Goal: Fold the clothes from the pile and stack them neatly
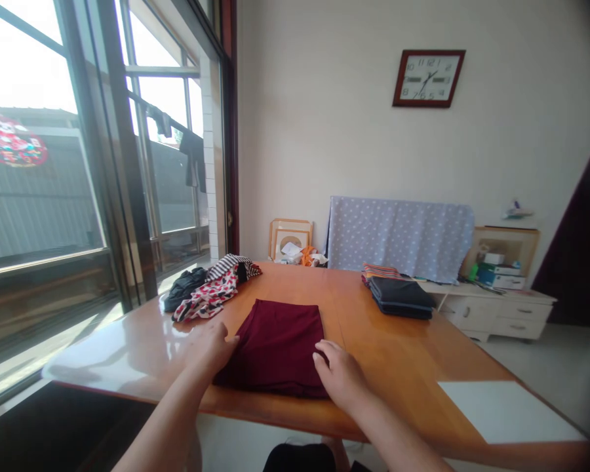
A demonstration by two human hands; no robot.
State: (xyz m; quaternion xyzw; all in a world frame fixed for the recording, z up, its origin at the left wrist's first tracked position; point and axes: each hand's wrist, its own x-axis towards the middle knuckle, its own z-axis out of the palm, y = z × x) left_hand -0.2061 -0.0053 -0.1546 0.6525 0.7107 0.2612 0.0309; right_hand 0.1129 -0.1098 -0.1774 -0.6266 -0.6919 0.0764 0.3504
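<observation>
Unclenched, the left hand [210, 349] and right hand [339, 375] rested open against opposite sides of the folded maroon cloth [270, 347], which lay flat near the near edge of the table [398, 367]; folded dark clothes [400, 298] sat far right, a patterned pile [211, 292] far left.

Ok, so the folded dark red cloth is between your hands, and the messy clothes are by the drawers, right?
No, the messy clothes are by the window, as the head view shows. The folded dark red cloth is between the left hand and right hand, as you said.
</observation>
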